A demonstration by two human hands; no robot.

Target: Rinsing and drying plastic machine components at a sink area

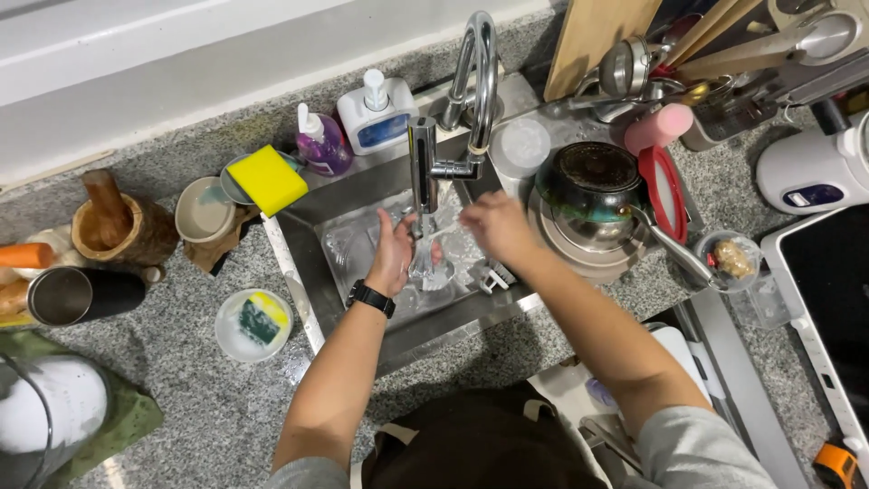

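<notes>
Both my hands are inside the steel sink (358, 201), under the chrome faucet (422, 167). My left hand (393, 252), with a black watch on its wrist, is wrapped around a clear glass item (428, 272) held just below the spout. My right hand (496, 226) reaches in from the right, its fingers pointing at the top of the glass item. It is blurred, so I cannot tell whether it grips anything. More clear glassware lies on the sink floor around the hands.
On the sink's back edge sit a yellow sponge (267, 178), a purple soap bottle (321, 143) and a white pump bottle (376, 113). A small bowl with a green-and-yellow sponge (253, 323) stands to the left. A dark pot (593, 181) on stacked dishes is to the right.
</notes>
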